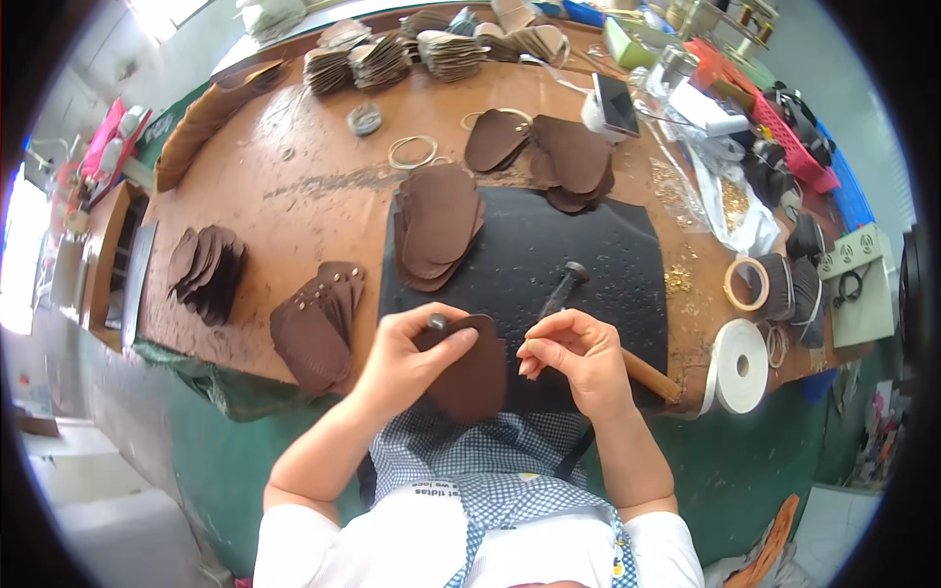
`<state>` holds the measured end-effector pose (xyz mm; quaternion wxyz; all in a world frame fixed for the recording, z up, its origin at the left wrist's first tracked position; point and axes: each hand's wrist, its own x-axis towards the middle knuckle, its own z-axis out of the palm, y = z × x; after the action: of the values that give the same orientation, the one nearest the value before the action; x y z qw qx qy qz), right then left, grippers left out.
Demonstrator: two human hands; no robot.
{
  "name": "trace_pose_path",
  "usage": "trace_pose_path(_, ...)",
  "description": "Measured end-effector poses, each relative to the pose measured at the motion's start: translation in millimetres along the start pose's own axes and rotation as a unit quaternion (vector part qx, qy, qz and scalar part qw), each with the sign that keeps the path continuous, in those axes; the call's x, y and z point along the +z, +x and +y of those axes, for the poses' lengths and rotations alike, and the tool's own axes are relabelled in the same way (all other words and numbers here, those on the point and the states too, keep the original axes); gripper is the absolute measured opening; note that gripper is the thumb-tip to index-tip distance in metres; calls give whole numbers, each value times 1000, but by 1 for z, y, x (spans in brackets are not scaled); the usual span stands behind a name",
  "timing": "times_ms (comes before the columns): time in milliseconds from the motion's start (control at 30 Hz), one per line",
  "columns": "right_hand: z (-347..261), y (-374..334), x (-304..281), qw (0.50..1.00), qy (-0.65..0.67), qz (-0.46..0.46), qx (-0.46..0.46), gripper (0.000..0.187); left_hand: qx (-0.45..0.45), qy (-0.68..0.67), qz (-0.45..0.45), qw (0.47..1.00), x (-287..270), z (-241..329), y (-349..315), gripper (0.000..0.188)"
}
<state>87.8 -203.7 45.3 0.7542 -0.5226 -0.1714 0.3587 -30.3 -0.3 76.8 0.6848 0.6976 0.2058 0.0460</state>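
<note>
In the head view, the left hand (pixel 407 358) is clamped on a brown piece (pixel 475 382), thumb on top, held over the near edge of the black mat (pixel 608 240). A round metal knob (pixel 436 321) shows by its fingers. The right hand (pixel 578 363) has its fingertips drawn together just beside the piece; whether they pinch something small, I cannot tell.

The work looks part-way along. A fanned pile (pixel 314 338) at left bears small brass dots and is probably done; whether the darker pile (pixel 208 269) beyond it is finished is unclear. The stack (pixel 438 225) on the mat and two far stacks (pixel 498 140) (pixel 573 162) show no dots, so they are likely left to do.

Loose brass bits (pixel 679 279) lie right of the mat on the surface (pixel 323 137), near a tape roll (pixel 747 284) and a white roll (pixel 740 366). A hammer (pixel 649 375) lies partly behind the right hand; it and the stack crowd the mat.
</note>
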Motion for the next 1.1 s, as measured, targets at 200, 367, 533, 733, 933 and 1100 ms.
trace_pose_path(200,21,-4,31,943,-281,6,-176,13,-61,-109,12,992,7,-46,-15,22)
trace_pose_path(367,29,5,35,892,-376,2,-251,18,-14,-94,-15,995,6,-44,-16,21)
trace_pose_path(533,31,8,31,862,-414,-7,-292,19,0,-38,-28,999,4,-45,-17,18)
trace_pose_path(733,22,3,31,897,-369,16,-243,21,209,165,22,964,15,-30,-17,18)
trace_pose_path(933,19,0,28,943,-282,-42,-170,20,140,163,59,975,10,-31,-25,15)
trace_pose_path(1100,14,-6,19,975,-211,-44,-48,13,39,82,-33,995,15,-28,-12,17)
